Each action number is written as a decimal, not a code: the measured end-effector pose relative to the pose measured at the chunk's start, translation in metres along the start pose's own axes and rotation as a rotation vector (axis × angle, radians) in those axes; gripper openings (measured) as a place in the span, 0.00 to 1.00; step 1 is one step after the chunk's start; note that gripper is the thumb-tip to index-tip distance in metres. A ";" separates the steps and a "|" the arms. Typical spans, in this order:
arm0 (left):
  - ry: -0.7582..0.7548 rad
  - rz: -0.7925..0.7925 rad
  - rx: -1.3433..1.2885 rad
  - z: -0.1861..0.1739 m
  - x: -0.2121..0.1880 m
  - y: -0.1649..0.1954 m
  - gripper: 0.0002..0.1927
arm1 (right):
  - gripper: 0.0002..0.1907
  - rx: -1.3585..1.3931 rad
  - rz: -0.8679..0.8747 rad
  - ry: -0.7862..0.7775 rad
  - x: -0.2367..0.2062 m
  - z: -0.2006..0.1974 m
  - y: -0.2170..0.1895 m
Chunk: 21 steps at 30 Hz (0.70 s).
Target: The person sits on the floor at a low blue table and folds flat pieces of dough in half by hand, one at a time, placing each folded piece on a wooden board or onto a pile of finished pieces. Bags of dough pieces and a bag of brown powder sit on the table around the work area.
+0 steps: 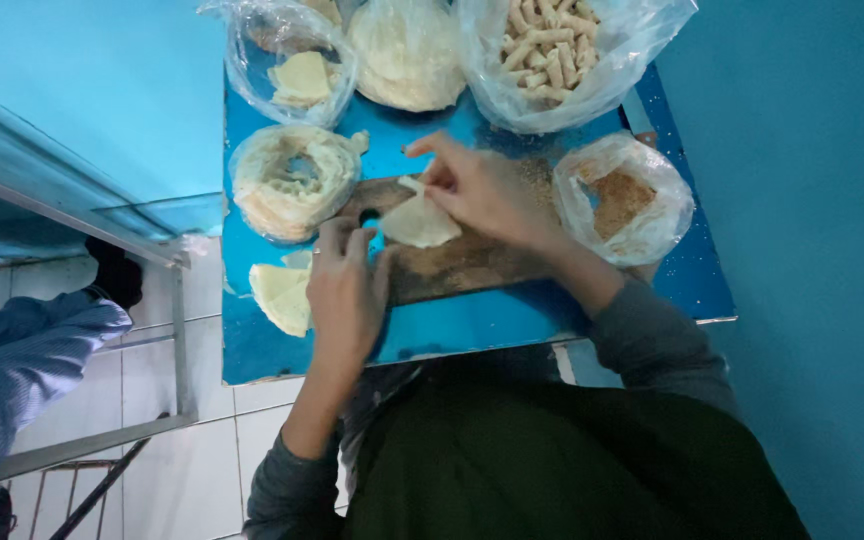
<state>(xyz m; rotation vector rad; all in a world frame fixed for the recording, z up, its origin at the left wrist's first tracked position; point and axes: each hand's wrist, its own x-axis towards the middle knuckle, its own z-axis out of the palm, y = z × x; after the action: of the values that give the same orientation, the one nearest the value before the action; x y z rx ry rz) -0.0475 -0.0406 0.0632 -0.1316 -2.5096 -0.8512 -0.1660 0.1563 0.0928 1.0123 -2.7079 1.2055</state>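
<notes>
A thin, pale pastry wrapper [418, 222], roughly triangular, lies flat on the brown wooden board [472, 262] that sits on the small blue table [472, 325], directly between the two hands. The right hand [482, 190] comes in from the far right side and pinches the wrapper's upper corner between thumb and fingertips, so the sheet hangs down and to the left from that grip, its long axis running from the pinched tip toward the wide lower edge. The left hand [345, 285] rests at the board's near-left edge, fingers curled loosely together and touching the wrapper's lower left rim; whether it actually grips the sheet cannot be told. The right hand sits closer over the wrapper. Just beside the left hand lies a small stack of folded wrappers [284, 292]; open plastic bags hold a ring of wrappers [287, 180], breadcrumbs [620, 198] and finished rolls [550, 45].
</notes>
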 end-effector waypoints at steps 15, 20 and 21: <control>-0.116 0.328 0.591 0.045 -0.004 0.024 0.19 | 0.21 0.746 0.236 0.189 0.017 0.008 0.043; -0.058 0.268 0.531 0.060 -0.006 0.026 0.22 | 0.29 0.959 0.340 0.148 -0.005 -0.003 0.020; -0.041 0.266 0.492 0.059 -0.006 0.023 0.22 | 0.29 0.936 0.333 0.135 -0.011 -0.003 0.013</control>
<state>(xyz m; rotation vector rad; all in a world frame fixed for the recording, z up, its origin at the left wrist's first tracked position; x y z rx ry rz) -0.0614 0.0136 0.0323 -0.3096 -2.5817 -0.1182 -0.1652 0.1711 0.0835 0.4266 -2.2113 2.5939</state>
